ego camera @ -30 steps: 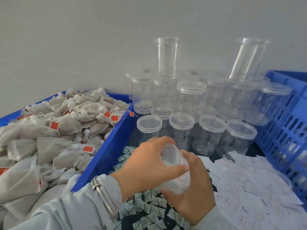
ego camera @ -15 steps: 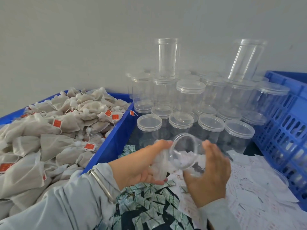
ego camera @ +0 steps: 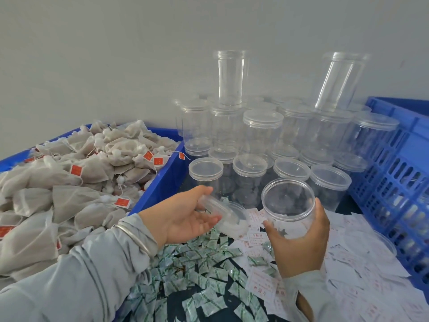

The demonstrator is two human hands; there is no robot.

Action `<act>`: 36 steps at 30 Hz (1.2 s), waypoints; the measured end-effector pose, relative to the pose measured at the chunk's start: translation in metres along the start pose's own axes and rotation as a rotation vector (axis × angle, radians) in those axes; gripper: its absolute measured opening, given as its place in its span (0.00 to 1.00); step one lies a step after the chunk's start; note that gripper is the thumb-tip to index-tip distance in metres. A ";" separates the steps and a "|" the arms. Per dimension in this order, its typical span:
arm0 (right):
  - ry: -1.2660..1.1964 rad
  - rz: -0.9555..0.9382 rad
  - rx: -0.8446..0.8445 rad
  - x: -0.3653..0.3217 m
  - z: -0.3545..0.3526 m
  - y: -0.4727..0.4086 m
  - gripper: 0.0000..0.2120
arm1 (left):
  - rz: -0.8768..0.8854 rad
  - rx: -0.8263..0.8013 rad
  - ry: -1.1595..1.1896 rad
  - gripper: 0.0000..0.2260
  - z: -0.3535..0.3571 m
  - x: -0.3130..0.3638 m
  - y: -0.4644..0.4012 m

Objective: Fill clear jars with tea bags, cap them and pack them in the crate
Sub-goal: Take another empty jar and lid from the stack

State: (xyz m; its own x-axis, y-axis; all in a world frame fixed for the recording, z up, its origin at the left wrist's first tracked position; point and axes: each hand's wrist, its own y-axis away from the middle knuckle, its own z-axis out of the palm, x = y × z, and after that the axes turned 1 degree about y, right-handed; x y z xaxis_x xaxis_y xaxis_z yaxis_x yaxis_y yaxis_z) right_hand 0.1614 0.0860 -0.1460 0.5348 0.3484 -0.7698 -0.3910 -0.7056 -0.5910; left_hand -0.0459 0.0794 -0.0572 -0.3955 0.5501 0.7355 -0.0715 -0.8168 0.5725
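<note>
The head view shows the right hand [ego camera: 299, 242] wrapped around the lower wall of an open, empty clear plastic jar [ego camera: 287, 201], fingers curled on it, its mouth tipped up and toward the person, its long axis leaning away toward the stacked jars. The left hand [ego camera: 185, 214] holds the jar's clear round plastic lid [ego camera: 222, 214] loosely between thumb and relaxed, partly spread fingers, just left of the jar and lower than its rim. The heap of grey mesh tea bags with red tags [ego camera: 76, 180] lies well to the left in a blue plastic bin [ego camera: 162, 180], so the left hand is clearly the nearer one for fetching bags, though it would probably have to put the lid down first. Capped clear jars [ego camera: 262, 133] stand behind in two tiers, too many and too overlapped to count surely; two taller uncapped ones top the stack. The blue slotted plastic crate [ego camera: 399, 173] stands at right, nearer the right hand.
</note>
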 end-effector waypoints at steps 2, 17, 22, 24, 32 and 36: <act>-0.019 0.001 -0.014 0.000 0.000 0.001 0.49 | 0.004 -0.014 0.046 0.10 0.002 -0.004 -0.004; -0.276 0.062 -0.284 -0.006 0.004 0.014 0.46 | 0.138 0.018 -0.159 0.07 0.006 -0.006 -0.006; -0.369 0.096 -0.579 -0.015 0.006 0.025 0.39 | 0.172 0.009 -0.179 0.10 -0.001 -0.001 -0.007; -0.346 0.124 -0.663 -0.014 0.009 0.027 0.36 | 0.176 -0.001 -0.199 0.10 -0.001 -0.001 -0.006; -0.323 0.140 -0.512 -0.009 0.011 0.016 0.37 | 0.368 0.060 -0.287 0.07 -0.012 0.020 0.009; -0.363 0.121 -0.496 -0.022 0.007 0.020 0.36 | 0.788 0.416 -0.460 0.09 -0.034 0.045 0.015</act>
State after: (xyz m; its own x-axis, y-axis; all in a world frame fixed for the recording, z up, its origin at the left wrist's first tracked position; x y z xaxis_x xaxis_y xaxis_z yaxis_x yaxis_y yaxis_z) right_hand 0.1364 0.0685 -0.1422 0.1863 0.3741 -0.9085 0.0082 -0.9252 -0.3793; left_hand -0.0962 0.0860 -0.0277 0.2071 -0.0363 0.9776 0.4189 -0.8998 -0.1221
